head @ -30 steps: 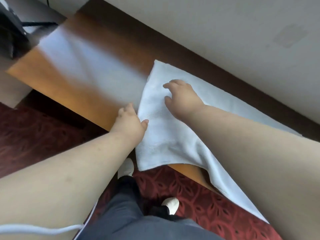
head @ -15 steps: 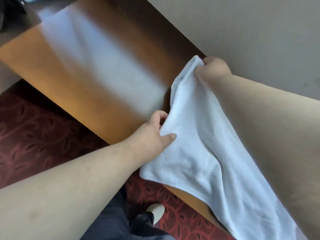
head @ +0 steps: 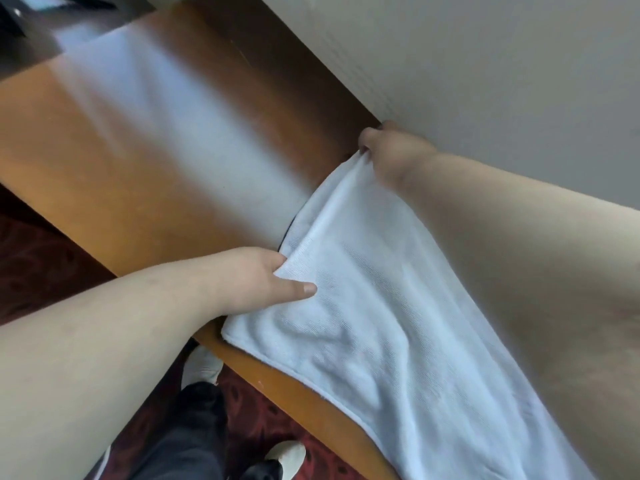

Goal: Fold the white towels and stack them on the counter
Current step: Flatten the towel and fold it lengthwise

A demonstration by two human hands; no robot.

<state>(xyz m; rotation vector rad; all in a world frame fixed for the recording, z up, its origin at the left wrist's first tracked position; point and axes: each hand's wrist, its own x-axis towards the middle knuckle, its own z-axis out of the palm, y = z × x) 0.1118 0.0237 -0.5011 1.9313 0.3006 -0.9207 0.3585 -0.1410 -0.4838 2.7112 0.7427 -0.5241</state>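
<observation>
my left hand (head: 256, 284) pinches the towel (head: 381, 323) at the worktop (head: 114, 188) front edge; my right hand (head: 388, 157) pinches its back corner.

No text, label, brand, number or sign can be read anywhere.

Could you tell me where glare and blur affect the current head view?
In the head view, a broad pale band of glare washes out the wooden counter left of the towel; the far left corner is smeared by blur; the left hand and nearby towel weave look fairly sharp, while the right hand at the wall is softer.
</observation>
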